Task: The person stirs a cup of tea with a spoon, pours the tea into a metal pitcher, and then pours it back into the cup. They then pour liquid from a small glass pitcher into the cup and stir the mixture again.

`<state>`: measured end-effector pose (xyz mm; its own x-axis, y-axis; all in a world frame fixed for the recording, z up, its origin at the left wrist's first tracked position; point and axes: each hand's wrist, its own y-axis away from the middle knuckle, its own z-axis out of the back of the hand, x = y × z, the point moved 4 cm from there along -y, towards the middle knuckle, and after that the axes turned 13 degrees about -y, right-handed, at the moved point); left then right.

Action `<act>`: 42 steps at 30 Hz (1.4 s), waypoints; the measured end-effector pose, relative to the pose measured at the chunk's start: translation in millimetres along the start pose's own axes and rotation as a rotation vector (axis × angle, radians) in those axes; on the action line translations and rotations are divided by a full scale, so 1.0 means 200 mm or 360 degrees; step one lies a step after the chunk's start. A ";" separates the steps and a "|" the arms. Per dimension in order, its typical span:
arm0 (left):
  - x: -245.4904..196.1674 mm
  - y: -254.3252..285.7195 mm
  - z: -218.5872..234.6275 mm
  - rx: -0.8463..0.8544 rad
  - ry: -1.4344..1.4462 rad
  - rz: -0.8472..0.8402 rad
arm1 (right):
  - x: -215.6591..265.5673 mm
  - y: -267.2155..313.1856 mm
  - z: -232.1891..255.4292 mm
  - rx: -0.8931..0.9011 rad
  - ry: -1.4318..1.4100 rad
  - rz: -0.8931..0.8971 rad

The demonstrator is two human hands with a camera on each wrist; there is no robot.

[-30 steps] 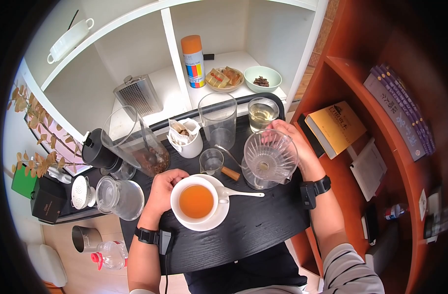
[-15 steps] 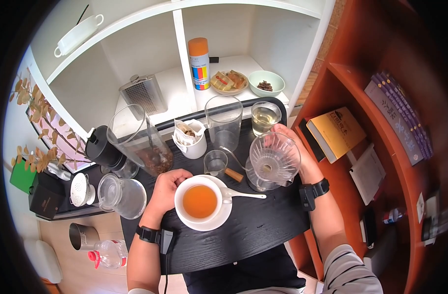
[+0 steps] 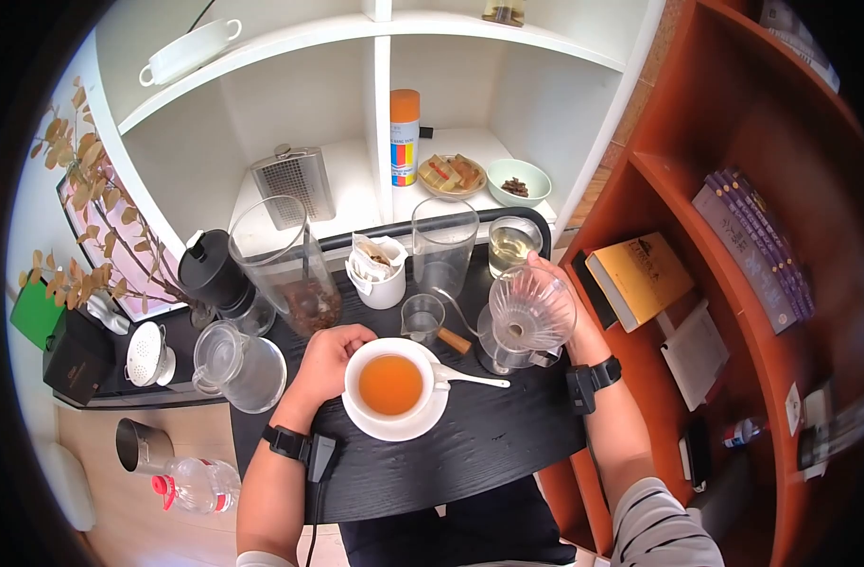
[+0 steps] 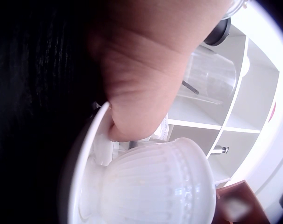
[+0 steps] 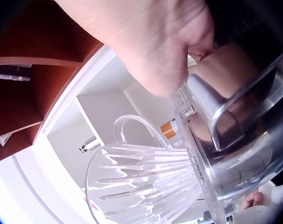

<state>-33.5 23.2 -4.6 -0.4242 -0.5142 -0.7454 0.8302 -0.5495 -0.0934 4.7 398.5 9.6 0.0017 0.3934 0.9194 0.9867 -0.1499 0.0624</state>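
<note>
Teacup (image 4: 155,182) — left hand (image 3: 330,359) alongside, dripper (image 3: 528,307) — right hand (image 3: 583,331) alongside

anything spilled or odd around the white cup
Nothing looks spilled or damaged around the white cup. At most slightly untidy: the handle of the white spoon juts past the saucer over the black tabletop, which seems ordinary.

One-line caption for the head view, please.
Left hand holds a saucer under a cup of amber liquid; right hand beside a clear ribbed dripper.

the head view now reaches higher, bringing in a partly seen container (image 3: 504,11) above and right of the orange-capped can (image 3: 405,137).
</note>
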 end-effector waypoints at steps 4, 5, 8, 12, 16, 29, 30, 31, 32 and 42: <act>0.01 0.00 -0.01 -0.0072 0.0073 -0.0049 | 0.03 0.00 0.00 -0.0036 0.0034 -0.0005; 0.01 0.00 -0.01 -0.0081 0.0079 -0.0052 | 0.05 0.00 0.00 -0.0047 0.0069 -0.0014; 0.03 0.00 -0.02 -0.0066 0.0152 -0.0015 | 0.12 0.00 0.00 -0.0040 0.0036 0.0009; 0.06 -0.01 -0.03 -0.0065 0.0170 -0.0008 | 0.24 0.01 -0.01 -0.0098 0.0102 0.0067; 0.06 -0.01 -0.04 -0.0066 0.0137 0.0002 | 0.40 0.00 -0.01 -0.0113 0.0241 0.0053; 0.07 -0.02 -0.04 -0.0118 0.0037 -0.0086 | 0.69 0.06 -0.36 -0.0021 0.0449 -0.0070; 0.05 -0.01 -0.02 -0.0128 -0.0026 -0.0079 | 0.69 0.05 -0.37 -0.0037 0.0460 -0.0068; 0.03 0.00 -0.01 -0.0136 -0.0090 -0.0069 | 0.69 0.04 -0.38 -0.0053 0.0470 -0.0068; 0.02 0.00 0.00 -0.0148 -0.0075 -0.0071 | 0.70 0.03 -0.40 -0.0049 0.0488 -0.0066; -0.01 0.02 0.03 -0.0165 -0.0218 -0.0045 | 0.71 -0.02 -0.49 -0.0069 0.0746 -0.0087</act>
<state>-31.1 18.9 0.2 -0.4875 -0.5884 -0.6451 0.8471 -0.4978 -0.1861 -14.2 365.9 179.0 -0.1334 -0.0485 0.9899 0.9756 -0.1820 0.1225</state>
